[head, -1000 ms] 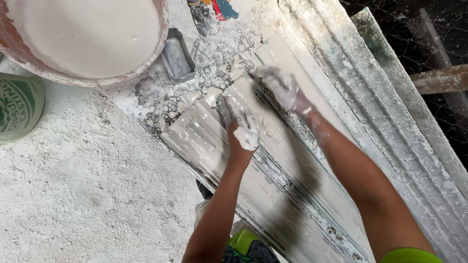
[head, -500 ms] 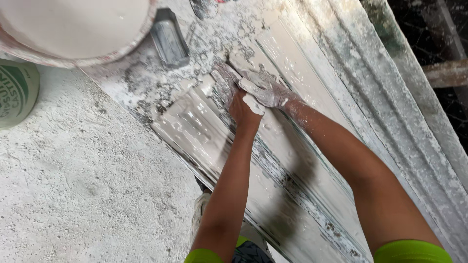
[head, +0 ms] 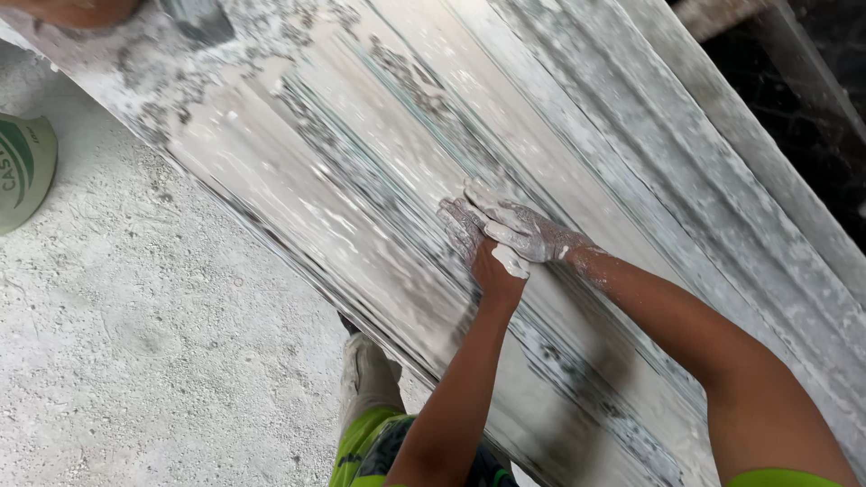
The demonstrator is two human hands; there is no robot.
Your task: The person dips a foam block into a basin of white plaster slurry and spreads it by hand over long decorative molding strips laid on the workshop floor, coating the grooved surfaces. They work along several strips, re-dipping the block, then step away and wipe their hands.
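Sack (head: 25, 171): green-and-white, lying on the dusty floor (head: 135, 361) well to the left of the mould, cut off by the frame edge.

Mould (head: 379, 207): long ribbed plaster-coated form, running diagonally from the upper left to the lower right, wet white plaster streaking its grooves. Serves as landmark for all entries.

Left hand (head: 469, 243): lying flat on the mould's middle ridge, fingers stretched out and pressing into the wet coat; holding nothing, palm down, a blob of plaster sitting on the wrist.

Right hand (head: 523, 230): lying just beside and partly over the left hand, on the same ridge, fingers spread and flat, whitened with plaster; gripping nothing, only touching the surface.

Handling note, as a judgement: smoothing is going best with both palms kept flat, pressure even, strokes following the grooves lengthwise so that ridges are not gouged.

Trousers (head: 370, 442): green, showing below the mould's lower edge.
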